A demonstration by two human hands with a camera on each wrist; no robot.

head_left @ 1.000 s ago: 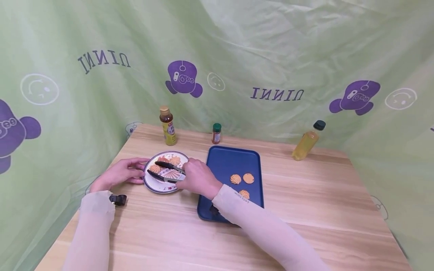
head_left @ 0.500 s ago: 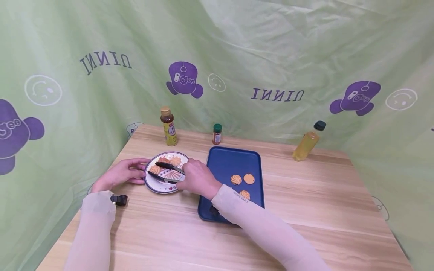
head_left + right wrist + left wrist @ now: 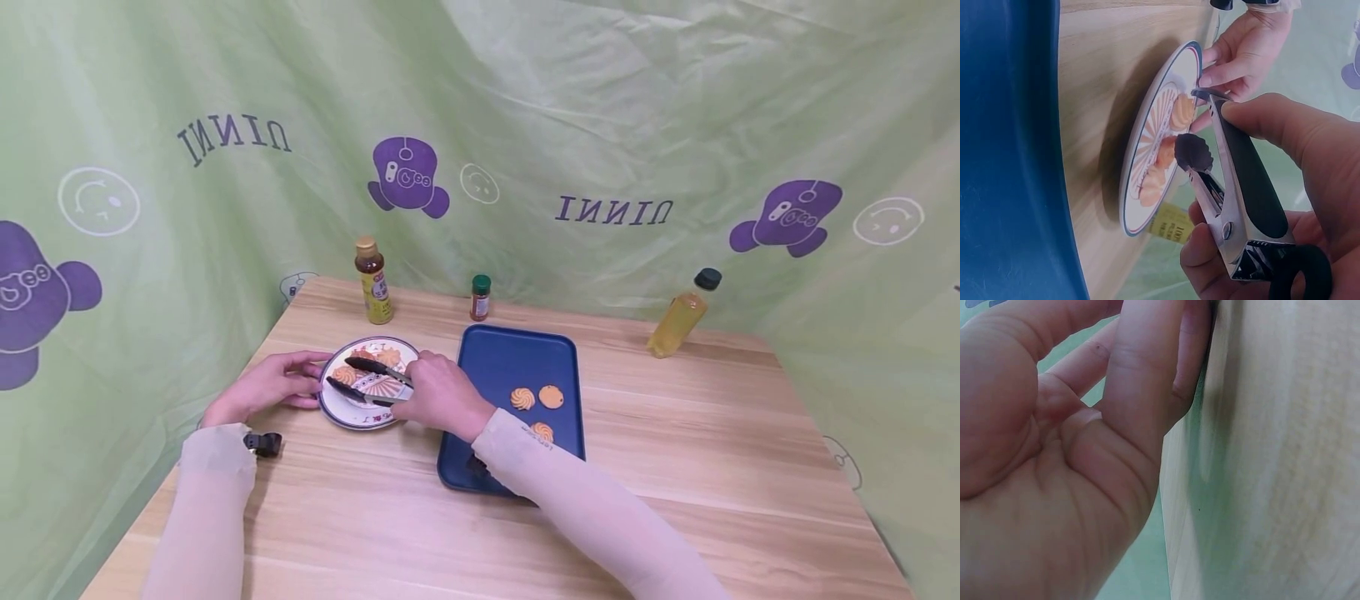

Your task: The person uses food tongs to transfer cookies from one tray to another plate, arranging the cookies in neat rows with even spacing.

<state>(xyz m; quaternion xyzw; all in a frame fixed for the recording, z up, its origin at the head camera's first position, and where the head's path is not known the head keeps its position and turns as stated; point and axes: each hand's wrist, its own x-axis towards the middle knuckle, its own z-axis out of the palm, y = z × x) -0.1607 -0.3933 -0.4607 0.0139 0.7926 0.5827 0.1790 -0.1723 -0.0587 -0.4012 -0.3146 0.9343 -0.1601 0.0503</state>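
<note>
Right hand (image 3: 444, 395) grips the tongs (image 3: 367, 380), tips apart over cookies (image 3: 344, 374) on the plate (image 3: 337, 412). Left hand (image 3: 262, 387), fingers relaxed, touches the plate's left rim. Blue tray (image 3: 495, 358) lies just right, near the table edge.

Head view looks down across the table (image 3: 675, 467); right wrist view, close, shares its plate (image 3: 330, 410)

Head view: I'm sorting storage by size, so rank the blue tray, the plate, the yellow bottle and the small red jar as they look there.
1. Blue tray
2. Plate
3. Yellow bottle, though it stands farther back, so its rank against the plate is unsure
4. Red jar
</note>
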